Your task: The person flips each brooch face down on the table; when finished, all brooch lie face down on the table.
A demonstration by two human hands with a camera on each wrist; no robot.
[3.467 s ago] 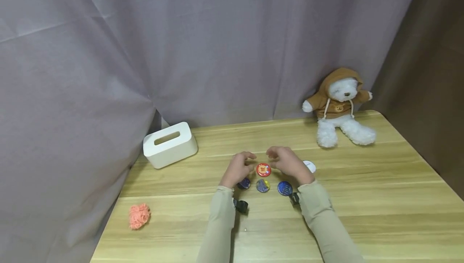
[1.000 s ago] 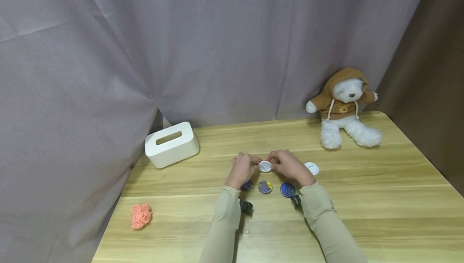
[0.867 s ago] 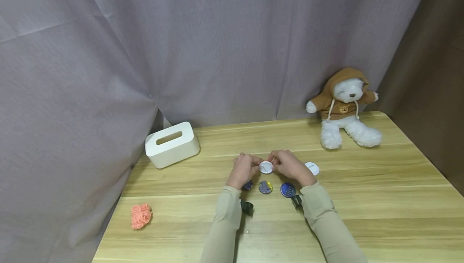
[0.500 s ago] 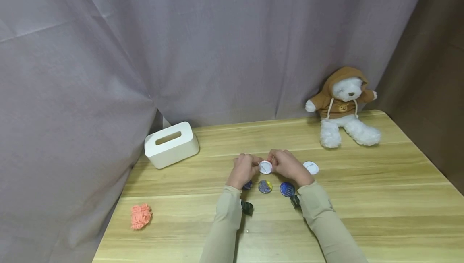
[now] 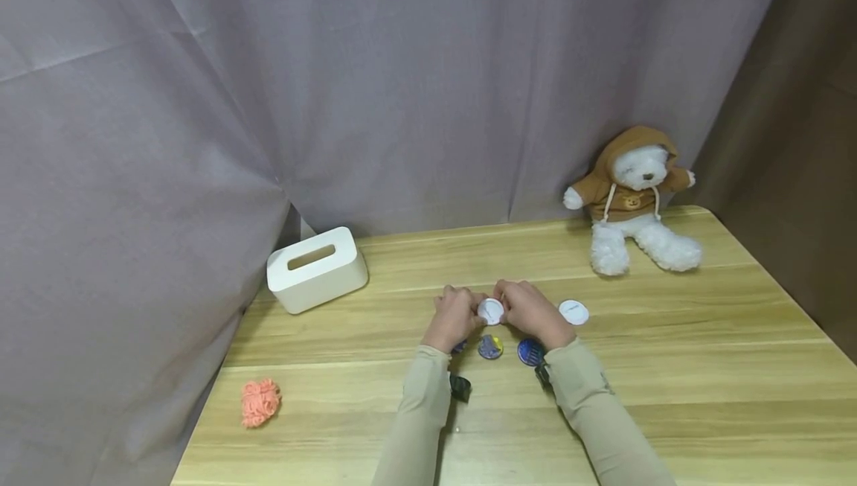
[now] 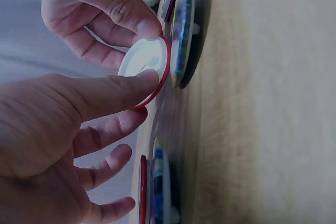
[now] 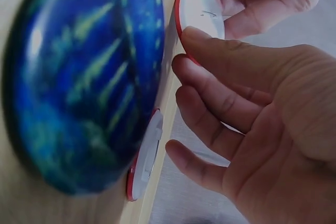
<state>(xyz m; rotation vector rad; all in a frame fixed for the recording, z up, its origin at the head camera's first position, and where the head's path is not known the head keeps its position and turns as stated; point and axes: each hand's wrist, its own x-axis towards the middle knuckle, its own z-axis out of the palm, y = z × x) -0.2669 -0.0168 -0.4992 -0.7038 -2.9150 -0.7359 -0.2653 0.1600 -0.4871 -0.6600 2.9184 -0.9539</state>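
In the head view both hands meet at the middle of the table around a round pin badge (image 5: 491,312), its white back turned toward me. My left hand (image 5: 457,316) pinches one edge of this badge, thumb on the back. On the opposite edge, my right hand (image 5: 532,311) pinches it too. Its red rim and thin pin show in the right wrist view, where the badge (image 7: 203,13) is tilted. Nearer me lie a yellow-and-blue badge (image 5: 490,347) and a blue badge (image 5: 531,352). Another dark blue badge (image 5: 459,347) is mostly hidden by the left wrist.
A badge lying white back up (image 5: 573,312) is right of the right hand. A white tissue box (image 5: 318,270) stands back left, a coral yarn bundle (image 5: 260,403) front left. A teddy bear in a brown hoodie (image 5: 632,199) sits back right against the curtain.
Earlier the red badge lay face up between both hands, which did not hold it. The hands have since come together, pinched it and turned it so its white back shows.
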